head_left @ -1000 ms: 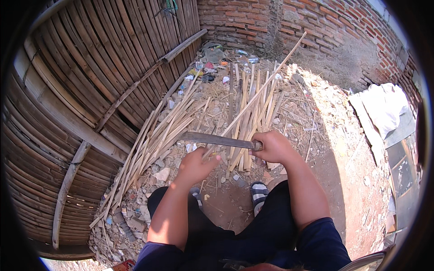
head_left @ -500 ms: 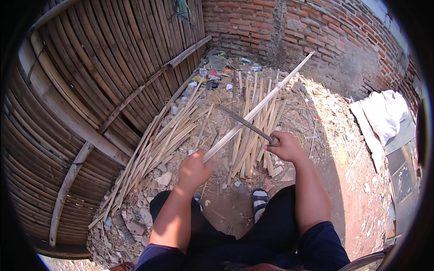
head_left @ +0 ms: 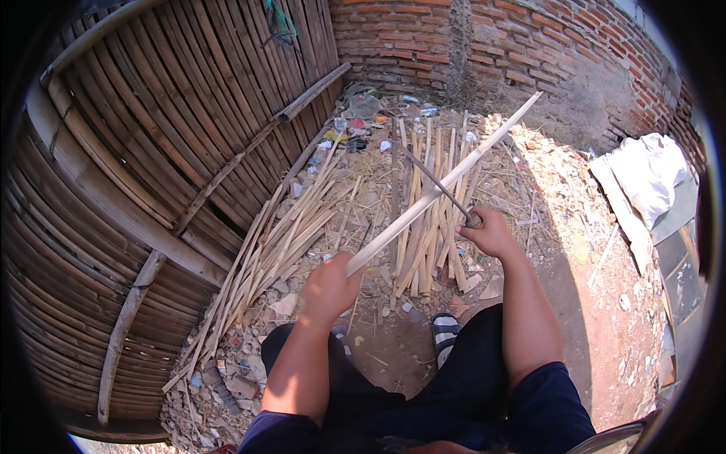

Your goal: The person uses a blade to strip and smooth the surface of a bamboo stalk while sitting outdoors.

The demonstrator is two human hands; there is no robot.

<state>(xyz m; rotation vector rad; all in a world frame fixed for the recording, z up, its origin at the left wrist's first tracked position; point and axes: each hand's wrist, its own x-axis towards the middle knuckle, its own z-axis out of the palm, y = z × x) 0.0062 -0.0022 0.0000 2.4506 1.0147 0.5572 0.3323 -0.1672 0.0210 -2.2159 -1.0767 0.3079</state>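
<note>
Left grip [head_left: 330, 286] clamped round near end of bamboo strip [head_left: 446, 184], long axis running up and away to the right. Right grip [head_left: 491, 233] closed on knife handle, blade [head_left: 432, 181] crossing the strip further along.

So from my feed: bamboo fence [head_left: 151, 166] runs along my left, brick wall [head_left: 484, 38] straight ahead behind everything. A bundle of split strips [head_left: 272, 242] leans at the fence's foot, a second pile [head_left: 431, 204] lies just before the wall. The long slat [head_left: 446, 181] crosses over that pile, left hand [head_left: 330, 287] at its near end, right hand [head_left: 490, 233] beside it. Cloth [head_left: 643, 174] sits far right.
</note>
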